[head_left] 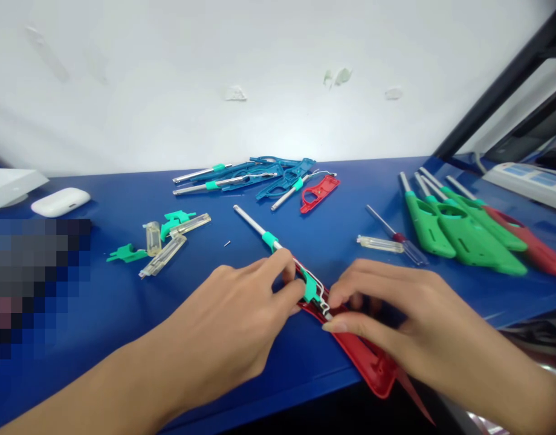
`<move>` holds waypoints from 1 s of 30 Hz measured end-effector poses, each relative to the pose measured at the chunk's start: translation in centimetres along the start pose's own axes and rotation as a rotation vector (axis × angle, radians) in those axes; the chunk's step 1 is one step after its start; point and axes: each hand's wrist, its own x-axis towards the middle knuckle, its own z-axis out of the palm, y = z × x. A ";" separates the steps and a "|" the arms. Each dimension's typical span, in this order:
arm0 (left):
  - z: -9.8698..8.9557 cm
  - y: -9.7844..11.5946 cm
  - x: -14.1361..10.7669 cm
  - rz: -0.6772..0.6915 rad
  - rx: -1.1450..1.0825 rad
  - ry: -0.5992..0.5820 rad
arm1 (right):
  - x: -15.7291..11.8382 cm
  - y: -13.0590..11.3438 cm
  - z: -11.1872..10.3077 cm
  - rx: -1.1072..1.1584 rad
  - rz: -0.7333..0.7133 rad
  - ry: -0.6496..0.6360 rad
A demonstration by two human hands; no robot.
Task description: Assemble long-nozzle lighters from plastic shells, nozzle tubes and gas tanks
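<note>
An opened red lighter casing [368, 359] lies slanted across the table's front edge. Set in it are a green trigger [310, 286], a thin white wire [318, 283] and a metal tube [249, 222] with a green collar [269, 239], which points away to the upper left. My left hand [239, 308] is closed at the trigger, its thumb and finger pinching the casing there. Just below the trigger, my right hand [396, 302] pinches a small pale part [327, 315] at the wire's end; its fingertips are partly hidden.
Blue casing halves [284, 178], metal tubes and a red half [320, 193] lie at the back. Clear fuel tanks [164, 255] and green triggers [126, 253] are at left. On the right are a screwdriver [398, 237], another tank [380, 244] and green lighters [468, 238].
</note>
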 end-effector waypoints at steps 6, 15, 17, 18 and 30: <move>0.0 0.1 0.1 0.022 0.069 -0.024 | -0.8 0.1 0.4 -0.034 -0.007 0.083; -0.2 0.1 0.2 0.012 0.061 -0.059 | -2.2 -0.5 1.8 -0.286 -0.160 0.322; -0.2 0.1 0.2 0.013 0.064 -0.066 | -2.5 -0.5 1.7 -0.366 -0.213 0.333; -0.2 0.1 0.2 0.015 0.065 -0.065 | -2.7 -0.6 1.6 -0.402 -0.248 0.331; -0.4 0.3 0.3 0.023 0.062 -0.046 | -4.8 -0.6 2.8 -0.525 -0.304 0.391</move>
